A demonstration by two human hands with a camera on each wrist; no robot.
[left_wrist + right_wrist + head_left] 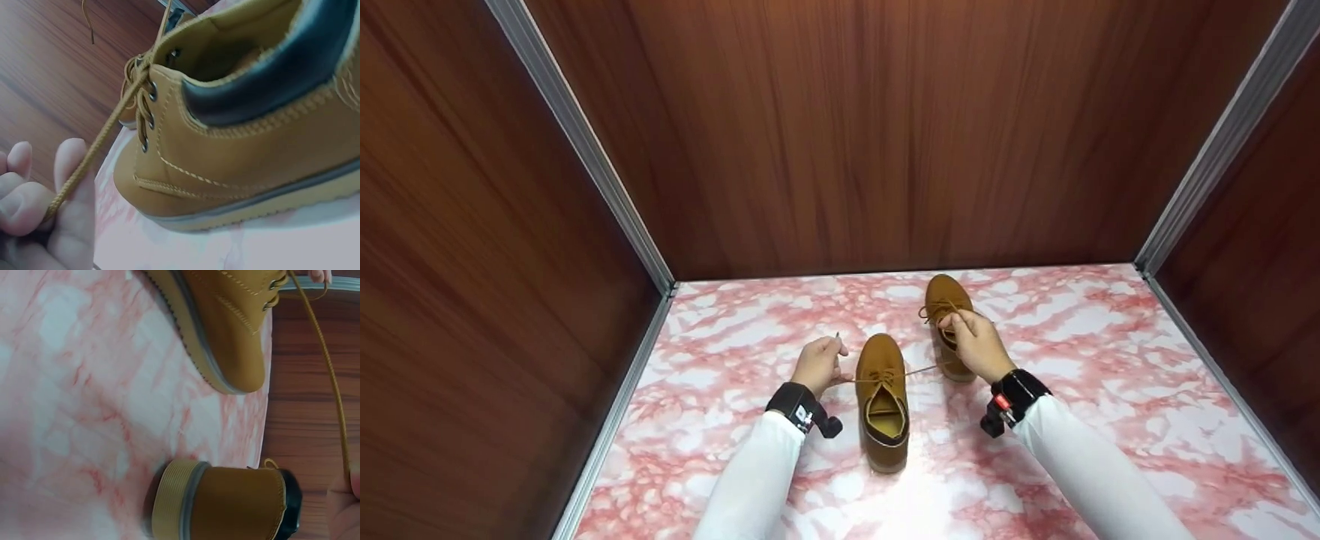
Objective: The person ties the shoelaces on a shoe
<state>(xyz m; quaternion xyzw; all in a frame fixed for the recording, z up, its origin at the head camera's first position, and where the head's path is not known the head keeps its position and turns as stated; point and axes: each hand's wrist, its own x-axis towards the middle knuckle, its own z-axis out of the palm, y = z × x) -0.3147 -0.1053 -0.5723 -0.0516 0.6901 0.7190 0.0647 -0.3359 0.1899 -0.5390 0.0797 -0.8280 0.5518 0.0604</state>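
A tan lace-up shoe stands upright on the tabletop, its toe pointing away from me. To its left, my left hand grips one end of its shoelace, pinched between thumb and finger in the left wrist view. On the other side, my right hand pinches the other lace end. Both ends are drawn out sideways from the top eyelets. The matching shoe stands farther back on the right, with looped laces; my right hand hides part of it in the head view.
The tabletop has a red and white marbled pattern. Dark wood-grain panels rise at the back and both sides, with grey metal strips along the corners. Black straps with cameras sit on both wrists.
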